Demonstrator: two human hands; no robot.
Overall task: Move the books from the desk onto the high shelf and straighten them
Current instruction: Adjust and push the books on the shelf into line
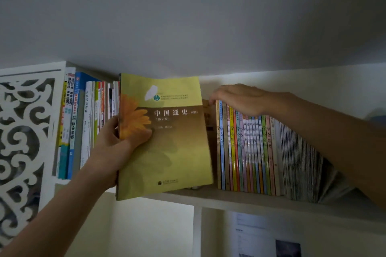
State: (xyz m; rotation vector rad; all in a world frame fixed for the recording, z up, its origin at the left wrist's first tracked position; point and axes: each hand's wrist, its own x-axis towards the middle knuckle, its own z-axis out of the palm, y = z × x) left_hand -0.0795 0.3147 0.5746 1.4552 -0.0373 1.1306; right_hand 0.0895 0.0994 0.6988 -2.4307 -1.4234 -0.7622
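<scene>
Books are mostly up on the high white shelf already; one large yellow-green paperback with an orange flower on its cover is not yet slotted in. The left hand grips it by the spine edge, thumb curled over the cover and the other fingers hidden behind, so its front faces out and its lower corner hangs below the shelf lip. The right hand rests, fingers loosely bent, on the tops of the row of thin coloured-spine books, apparently holding them back to keep a gap open.

Judging by this, the task is well along: this book must go in and the leaning thin volumes under the right forearm need straightening. The desk is out of view.

Count: one book in hand; one row behind the left fingers, one under the right fingers; individual spines too many to count surely.
</scene>
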